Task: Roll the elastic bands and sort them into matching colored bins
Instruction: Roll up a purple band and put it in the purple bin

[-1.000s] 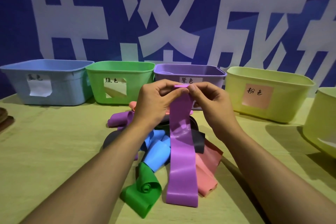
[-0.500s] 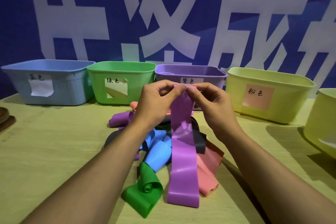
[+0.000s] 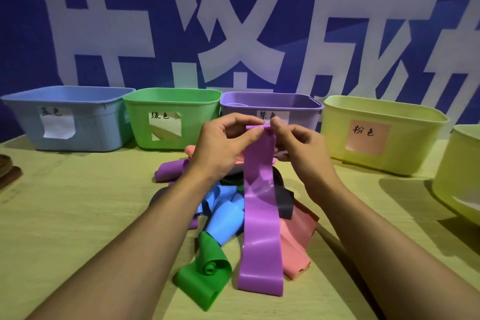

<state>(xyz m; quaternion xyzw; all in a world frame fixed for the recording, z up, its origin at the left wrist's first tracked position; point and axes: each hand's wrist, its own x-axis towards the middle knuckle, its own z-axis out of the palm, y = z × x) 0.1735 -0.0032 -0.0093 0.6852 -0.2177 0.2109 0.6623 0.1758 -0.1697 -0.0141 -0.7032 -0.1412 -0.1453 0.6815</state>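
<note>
Purple band [image 3: 261, 228]: smooth, glossy rubbery sheet. Green band [image 3: 205, 275]: same sheen. Bins, e.g. blue bin [image 3: 98, 122]: matt plastic, paper labels. Counter [image 3: 65, 215]: matt, smooth.

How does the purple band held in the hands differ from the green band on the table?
The purple band is pinched at its top end by the left hand and the right hand and hangs down straight; the green band lies loose on the table, untouched. The purple band shows only a small roll at its top, while the green band curls at one end. Both are flat, wide and smooth.
</note>
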